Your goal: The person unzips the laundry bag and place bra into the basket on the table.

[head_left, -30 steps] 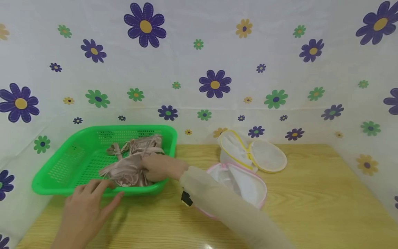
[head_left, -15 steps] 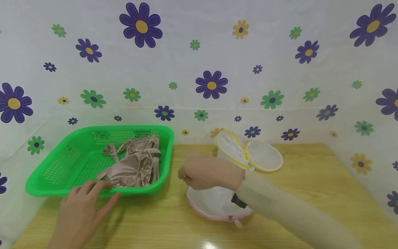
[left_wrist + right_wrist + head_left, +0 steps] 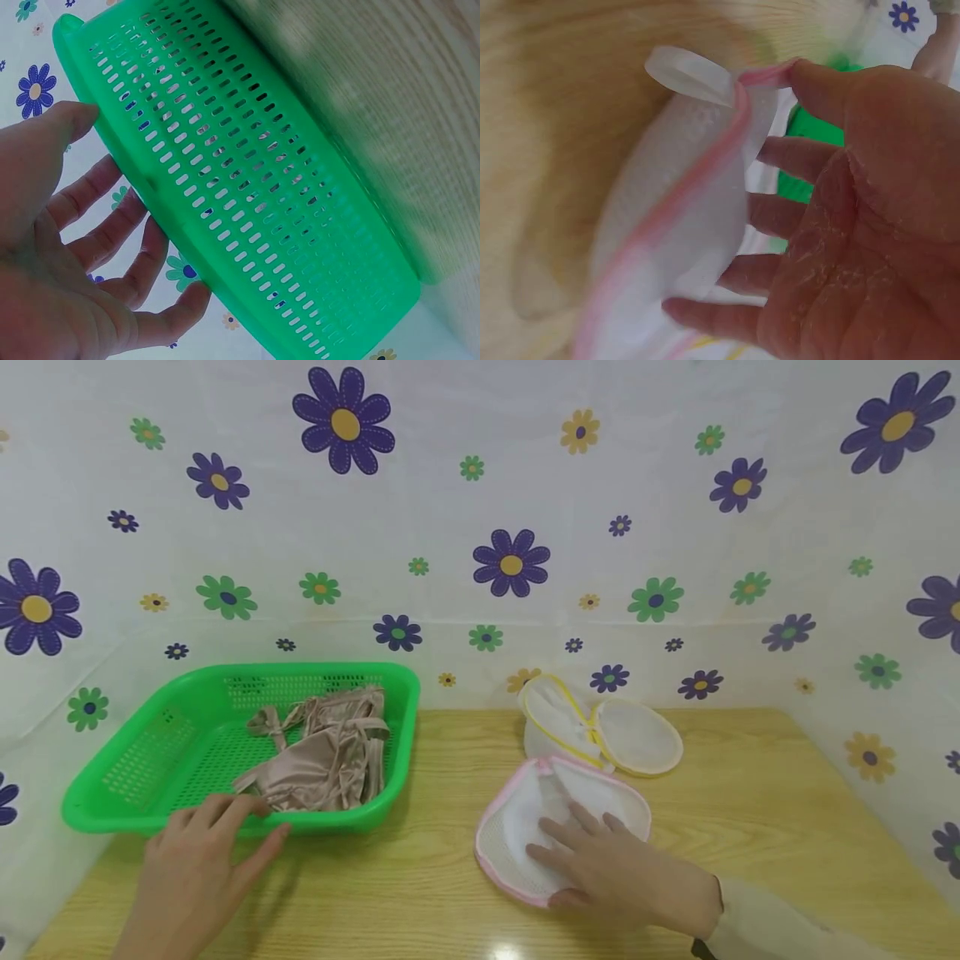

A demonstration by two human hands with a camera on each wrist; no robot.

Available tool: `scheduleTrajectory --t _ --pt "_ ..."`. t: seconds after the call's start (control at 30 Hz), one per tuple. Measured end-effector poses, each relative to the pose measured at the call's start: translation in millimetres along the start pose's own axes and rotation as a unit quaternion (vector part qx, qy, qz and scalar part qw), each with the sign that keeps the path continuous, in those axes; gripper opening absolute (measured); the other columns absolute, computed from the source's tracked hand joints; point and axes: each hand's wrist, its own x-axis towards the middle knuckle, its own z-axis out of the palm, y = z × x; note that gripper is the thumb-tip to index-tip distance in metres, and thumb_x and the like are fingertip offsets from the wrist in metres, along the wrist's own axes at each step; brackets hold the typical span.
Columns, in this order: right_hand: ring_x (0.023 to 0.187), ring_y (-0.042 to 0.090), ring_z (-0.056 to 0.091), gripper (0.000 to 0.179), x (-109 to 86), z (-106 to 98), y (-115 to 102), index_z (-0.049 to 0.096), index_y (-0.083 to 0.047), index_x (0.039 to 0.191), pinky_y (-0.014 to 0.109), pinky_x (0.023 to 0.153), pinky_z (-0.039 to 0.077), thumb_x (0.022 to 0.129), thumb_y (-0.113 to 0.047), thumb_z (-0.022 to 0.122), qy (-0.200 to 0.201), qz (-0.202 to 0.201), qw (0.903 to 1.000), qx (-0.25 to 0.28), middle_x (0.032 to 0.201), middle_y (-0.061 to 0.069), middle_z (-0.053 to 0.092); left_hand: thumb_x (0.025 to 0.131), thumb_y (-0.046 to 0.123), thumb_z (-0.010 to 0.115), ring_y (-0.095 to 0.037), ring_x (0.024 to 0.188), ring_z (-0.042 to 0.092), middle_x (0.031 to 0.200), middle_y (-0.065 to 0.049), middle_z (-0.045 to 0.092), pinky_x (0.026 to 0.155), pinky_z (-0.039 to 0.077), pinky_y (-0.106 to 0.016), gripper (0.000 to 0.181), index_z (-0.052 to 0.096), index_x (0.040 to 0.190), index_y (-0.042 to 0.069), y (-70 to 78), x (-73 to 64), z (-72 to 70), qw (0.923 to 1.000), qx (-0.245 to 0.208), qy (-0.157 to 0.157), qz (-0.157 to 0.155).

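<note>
My left hand (image 3: 191, 864) rests at the front rim of a green perforated plastic basket (image 3: 345, 817). In the left wrist view its fingertips touch the rim of the basket (image 3: 255, 225), thumb and fingers spread apart. A crumpled dusty-pink satin garment (image 3: 322, 764) with straps lies in the basket's right half. My right hand (image 3: 618, 864) lies with spread fingers over a white mesh laundry bag (image 3: 506, 860) with pink trim, unzipped on the table. Up close in the right wrist view, the thumb meets the pink edge by a white loop (image 3: 686, 73), while the other fingertips reach the white mesh.
Behind the pink-trimmed bag stands a second white mesh bag with yellow trim (image 3: 641, 739), its round lid folded out to the right. All stand on a wood-grain table (image 3: 757, 827), backed by a flower-printed white curtain (image 3: 450, 518).
My right hand has left the satin garment in the basket and moved right, over the pink-trimmed bag, its fingers spreading out. My left hand stays at the basket's rim.
</note>
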Motion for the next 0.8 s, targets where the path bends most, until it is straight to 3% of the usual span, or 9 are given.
scheduleTrajectory --t 0.2,0.4,0.47,0.53,0.67,0.7,0.8 --pt "0.122 0.059 0.058 0.056 -15.9 15 14 0.056 -0.012 0.147 0.061 0.103 0.051 0.102 -0.044 0.059 -0.024 -0.014 0.9986 0.045 0.152 0.022 0.053 0.081 0.031 0.081 -0.049 0.082 0.063 0.100 -0.016 0.071 0.058 0.048 -0.066 0.030 0.069 0.102 0.014 -1.7 -1.2 0.2 1.0000 0.001 0.000 0.007" --pt "0.122 0.060 0.057 0.055 -41.8 23 35 0.063 -0.012 0.139 0.064 0.096 0.053 0.091 -0.036 0.075 -0.044 0.034 0.9966 0.060 0.149 0.020 0.056 0.082 0.034 0.081 -0.048 0.080 0.063 0.100 -0.017 0.072 0.056 0.049 -0.065 0.031 0.069 0.102 0.013 -3.4 -0.1 1.6 0.9999 0.005 0.000 0.013" --pt "0.119 0.052 0.061 0.055 -52.8 24 49 0.067 -0.012 0.135 0.059 0.094 0.055 0.086 -0.034 0.079 -0.043 0.041 0.9966 0.057 0.146 0.020 0.059 0.082 0.034 0.081 -0.049 0.080 0.063 0.100 -0.017 0.072 0.057 0.049 -0.066 0.032 0.070 0.102 0.013 -4.2 -0.3 1.9 0.9999 0.004 0.001 0.014" --pt "0.101 0.034 0.066 0.055 -64.6 26 66 0.071 -0.011 0.130 0.046 0.084 0.057 0.080 -0.031 0.083 -0.038 0.057 0.9957 0.062 0.137 0.020 0.065 0.082 0.034 0.081 -0.050 0.082 0.063 0.101 -0.017 0.072 0.058 0.049 -0.067 0.032 0.069 0.103 0.013 -4.6 -1.0 2.3 0.9999 0.003 -0.001 0.013" --pt "0.071 0.014 0.045 0.054 -90.5 29 102 0.075 -0.006 0.123 0.027 0.066 0.044 0.073 -0.023 0.085 -0.036 0.128 0.9850 0.110 0.125 0.021 0.071 0.081 0.032 0.082 -0.051 0.083 0.063 0.101 -0.017 0.071 0.059 0.049 -0.068 0.031 0.068 0.103 0.013 -3.8 -1.3 2.7 0.9999 0.001 -0.002 0.015" --pt "0.067 0.011 0.037 0.054 -96.8 29 111 0.075 -0.005 0.121 0.024 0.062 0.038 0.071 -0.021 0.084 -0.033 0.144 0.9807 0.128 0.124 0.022 0.071 0.081 0.032 0.082 -0.051 0.083 0.063 0.101 -0.017 0.071 0.059 0.049 -0.067 0.031 0.068 0.102 0.013 -3.1 -0.9 2.4 0.9999 0.000 -0.003 0.015" --pt "0.064 0.010 0.029 0.054 -111.5 29 136 0.075 -0.003 0.120 0.022 0.057 0.034 0.067 -0.014 0.081 -0.030 0.172 0.9721 0.157 0.129 0.023 0.069 0.082 0.033 0.081 -0.050 0.082 0.063 0.100 -0.017 0.071 0.060 0.049 -0.067 0.031 0.068 0.102 0.013 -1.1 0.1 1.4 0.9999 -0.003 -0.005 0.012"
